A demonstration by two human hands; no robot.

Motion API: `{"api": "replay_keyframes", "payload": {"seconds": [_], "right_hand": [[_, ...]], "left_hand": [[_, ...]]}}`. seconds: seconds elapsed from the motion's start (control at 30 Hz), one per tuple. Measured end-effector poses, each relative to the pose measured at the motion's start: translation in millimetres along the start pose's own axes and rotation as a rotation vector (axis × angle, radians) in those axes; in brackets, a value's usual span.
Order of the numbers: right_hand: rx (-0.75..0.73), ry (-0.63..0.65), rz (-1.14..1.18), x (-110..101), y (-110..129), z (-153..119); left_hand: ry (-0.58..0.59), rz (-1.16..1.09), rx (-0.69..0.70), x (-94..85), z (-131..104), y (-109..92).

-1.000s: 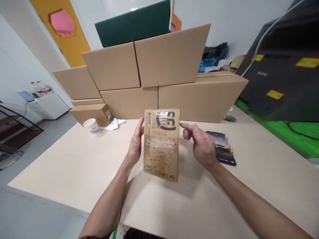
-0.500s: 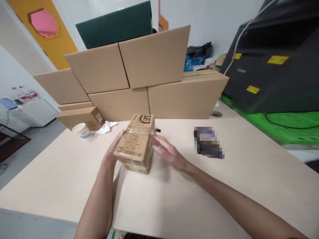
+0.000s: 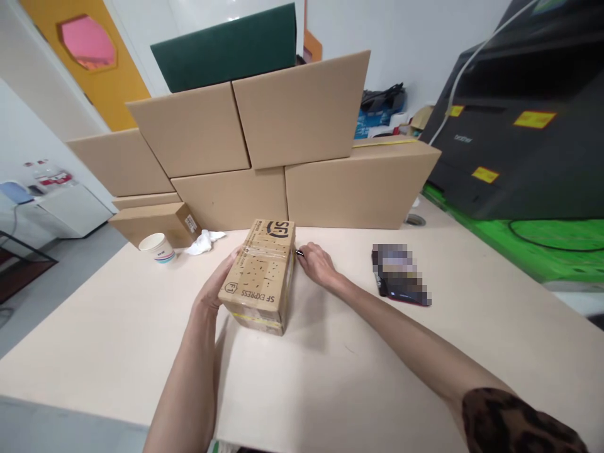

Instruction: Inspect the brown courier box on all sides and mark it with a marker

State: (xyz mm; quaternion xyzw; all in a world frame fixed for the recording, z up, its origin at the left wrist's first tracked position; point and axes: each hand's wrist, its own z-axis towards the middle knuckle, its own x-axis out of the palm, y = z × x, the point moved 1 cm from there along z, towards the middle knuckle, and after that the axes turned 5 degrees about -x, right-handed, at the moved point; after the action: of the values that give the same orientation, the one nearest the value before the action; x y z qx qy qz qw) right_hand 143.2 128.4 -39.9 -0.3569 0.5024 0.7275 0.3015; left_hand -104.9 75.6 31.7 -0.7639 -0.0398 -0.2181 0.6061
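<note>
A person wearing a leopard-print sleeve (image 3: 519, 421) works at a pale table (image 3: 141, 340) with a taped SF Express carton (image 3: 257, 274). The carton sits near the middle of the table, in front of a wall of plain brown boxes (image 3: 328, 195), its lettered face up and a yellow strip across its near end.

The left hand (image 3: 219, 277) lies against the carton's left side; its fingers are partly hidden there, and how wide they are spread cannot be told. The right hand (image 3: 317, 261), its fingers drawn in narrow, holds a small black pen-like object (image 3: 300, 253) just beside the carton's right side.

A paper cup (image 3: 157, 248) and a crumpled white tissue (image 3: 205, 241) stand and lie at far left, in front of a smaller brown box (image 3: 155, 224) with a label on its end. To the right of the right hand lies a dark flat item (image 3: 401, 277), partly masked by pixelation. A dark green box (image 3: 226, 47) tops the stack. At far right, a large black Brother-branded case (image 3: 514, 126) with yellow labels rests on a bright green surface (image 3: 557, 251), beyond the table's edge.
</note>
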Motion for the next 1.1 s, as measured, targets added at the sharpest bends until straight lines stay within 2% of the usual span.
{"api": "replay_keyframes", "payload": {"seconds": [0.1,0.27,0.43,0.67,0.83,1.0,1.1], "right_hand": [[0.022,0.008,-0.087,-1,-8,18],[0.094,-0.034,-0.192,-16,-34,38],[0.049,0.03,-0.223,-27,-54,50],[-0.023,0.072,-0.125,-28,-59,71],[0.031,-0.05,0.003,-21,-55,83],[0.093,-0.186,0.134,-6,-49,93],[0.133,-0.224,0.21,4,-47,94]], "left_hand": [[0.02,0.09,0.039,1.0,0,0],[0.008,0.121,0.079,-1.6,4,3],[0.022,0.105,0.05,-4.7,7,7],[0.037,0.141,0.069,-6.9,8,10],[0.028,0.135,0.071,-8.1,8,10],[0.037,0.137,0.069,-8.9,8,11],[0.042,0.161,0.094,-9.0,8,11]]}}
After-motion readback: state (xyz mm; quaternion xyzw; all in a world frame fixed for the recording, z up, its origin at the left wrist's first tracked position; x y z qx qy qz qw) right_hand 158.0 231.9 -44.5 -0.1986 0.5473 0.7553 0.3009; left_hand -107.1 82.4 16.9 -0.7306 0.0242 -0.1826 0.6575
